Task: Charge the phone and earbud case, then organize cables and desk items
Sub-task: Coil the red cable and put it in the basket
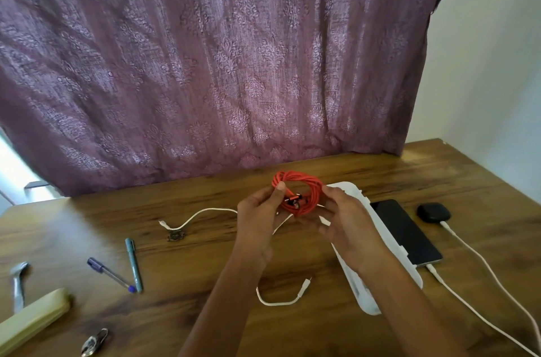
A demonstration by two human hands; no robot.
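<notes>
Your left hand [257, 219] and right hand [349, 228] grip the coiled orange cable [307, 190] at mid-frame; the black phone [405, 231], right, looks plugged in. You're tidying: next, probably tuck the coil's ends.

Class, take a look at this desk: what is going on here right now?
A person holds a coiled orange cable above the wooden desk, gripping it with the left hand and the right hand. The phone and the earbud case lie at the right, each with a white lead plugged in. A loose white cable and two pens lie on the desk.
</notes>
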